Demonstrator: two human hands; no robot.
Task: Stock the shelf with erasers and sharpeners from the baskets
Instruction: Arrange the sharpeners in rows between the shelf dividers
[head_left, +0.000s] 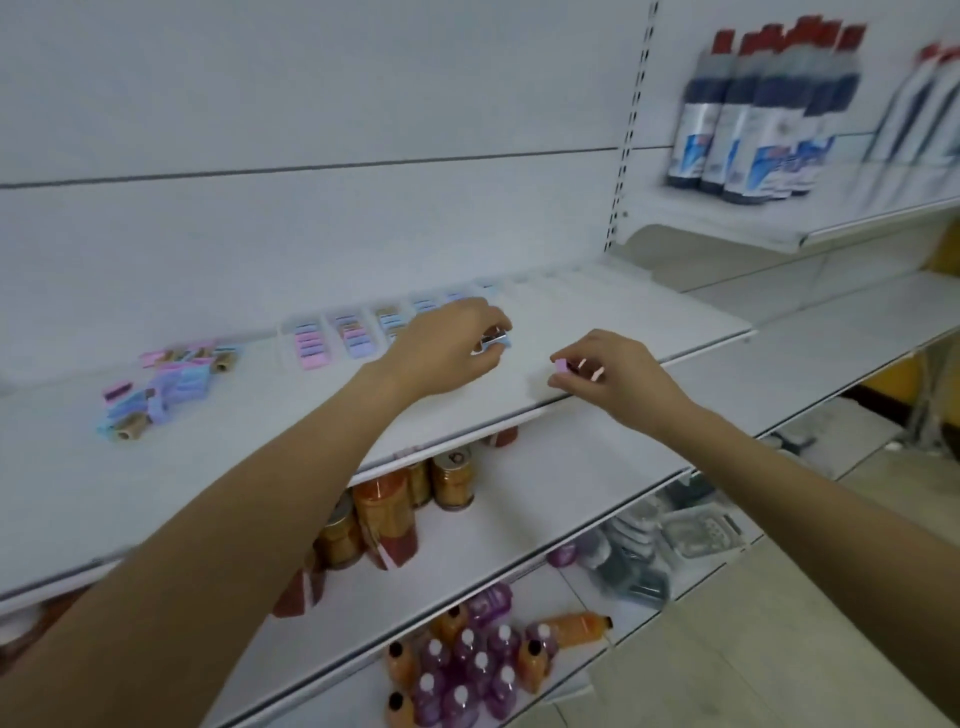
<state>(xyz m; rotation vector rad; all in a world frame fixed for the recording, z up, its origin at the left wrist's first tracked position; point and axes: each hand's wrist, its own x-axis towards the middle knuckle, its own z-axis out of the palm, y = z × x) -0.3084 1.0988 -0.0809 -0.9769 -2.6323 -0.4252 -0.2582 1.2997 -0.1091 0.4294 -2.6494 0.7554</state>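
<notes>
loose erasers (156, 387) left on shelf (597, 317), rows (343, 338) behind hands

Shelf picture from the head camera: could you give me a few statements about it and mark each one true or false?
1. Each hand holds something small: the left hand a small shiny item, the right hand a pink item. True.
2. The right hand's item is green. False: it is pink.
3. A loose pile of pastel pieces lies on the shelf, to the left of both hands. True.
4. The dark bottles with red caps stand on the floor. False: they stand on an upper shelf at the right.
</notes>
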